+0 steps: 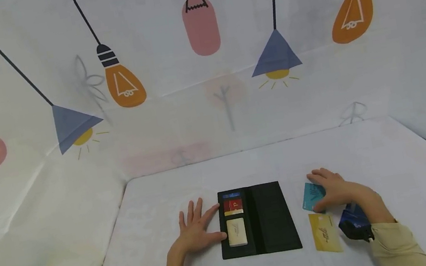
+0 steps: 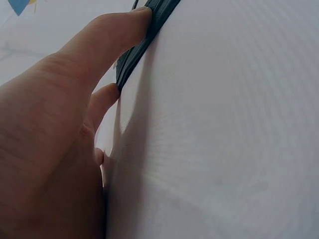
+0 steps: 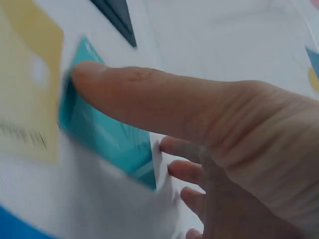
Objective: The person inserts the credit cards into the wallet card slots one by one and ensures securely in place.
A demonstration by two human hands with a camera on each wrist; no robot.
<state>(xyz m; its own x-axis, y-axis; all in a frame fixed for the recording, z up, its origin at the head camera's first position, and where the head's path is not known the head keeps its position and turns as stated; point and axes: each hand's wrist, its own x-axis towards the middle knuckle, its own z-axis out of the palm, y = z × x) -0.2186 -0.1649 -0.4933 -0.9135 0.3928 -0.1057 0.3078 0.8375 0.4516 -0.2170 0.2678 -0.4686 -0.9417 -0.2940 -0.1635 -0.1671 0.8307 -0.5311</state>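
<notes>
Left hand (image 1: 195, 234): fingers spread, nothing gripped; black wallet (image 1: 274, 218) touched at its 9 o'clock edge by thumb and index finger. Right hand (image 1: 334, 189): teal card (image 1: 310, 195) touched by thumb, other fingers reached past its far edge; whether it's pinched can't be told. Head view: yellow card (image 1: 325, 232) laid at teal card's 6 o'clock, wallet at its 9, opened flat, slotted cards (image 1: 236, 232) seen.

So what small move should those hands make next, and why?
Probably bring the teal card a little toward the open black card wallet: the right hand has its thumb on that card, the wallet holds other cards, and the left hand touches the wallet's edge.
</notes>
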